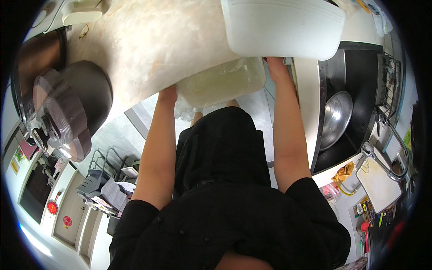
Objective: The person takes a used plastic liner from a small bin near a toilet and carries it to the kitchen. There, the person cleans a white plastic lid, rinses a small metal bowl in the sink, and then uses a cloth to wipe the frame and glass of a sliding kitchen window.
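Note:
A translucent, pale greenish plastic container (226,81) lies between my two hands, tilted, partly hidden by the counter edge and a white plastic bin. My left hand (168,93) grips its left end; the fingers are mostly hidden beside the counter. At its right end is my right hand (276,66), partly covered by the bin, with its fingers curled at the container's upper corner. The large white plastic bin (287,28) sits above the container and overlaps the counter. Thin clear plastic film (184,109) hangs below the container's left part.
A pale marbled countertop (162,40) spans the top left. A dark rounded appliance with a clear cover (60,118) stands at its left. To the right are a black sink (357,135) holding a metal bowl (337,119), a faucet (398,155) and a white cutting board (379,182).

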The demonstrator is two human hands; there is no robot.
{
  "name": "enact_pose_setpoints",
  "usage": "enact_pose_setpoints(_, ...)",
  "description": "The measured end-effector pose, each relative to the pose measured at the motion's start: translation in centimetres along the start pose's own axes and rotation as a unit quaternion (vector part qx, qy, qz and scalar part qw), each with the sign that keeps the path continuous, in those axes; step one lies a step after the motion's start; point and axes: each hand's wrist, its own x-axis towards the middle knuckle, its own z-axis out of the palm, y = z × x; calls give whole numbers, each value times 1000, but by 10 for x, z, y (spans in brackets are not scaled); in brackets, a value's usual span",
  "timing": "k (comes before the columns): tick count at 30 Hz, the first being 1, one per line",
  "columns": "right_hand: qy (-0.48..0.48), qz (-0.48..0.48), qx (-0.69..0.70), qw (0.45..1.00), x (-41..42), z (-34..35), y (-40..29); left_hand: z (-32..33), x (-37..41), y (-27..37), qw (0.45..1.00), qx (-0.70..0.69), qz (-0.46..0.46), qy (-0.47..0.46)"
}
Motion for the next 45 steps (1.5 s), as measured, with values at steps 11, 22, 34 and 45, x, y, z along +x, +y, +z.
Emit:
enact_pose_setpoints(11, 53, 28, -17, 998, 43, 6, 26, -11, 16, -15, 1000, -17, -3, 15)
enact_pose_setpoints(22, 108, -99, -58, 988, -12, -49, 111, -4, -61, -31, 964, 213, -59, 150)
enact_pose_setpoints(34, 39, 51, -153, 986, -128, -28, 133, -26, -132, 4, 978, 20, -205, -19)
enact_pose_setpoints(45, -66, -30, -23, 997, -254, 40, 87, -5, -182, 78, 957, -5, -129, -261)
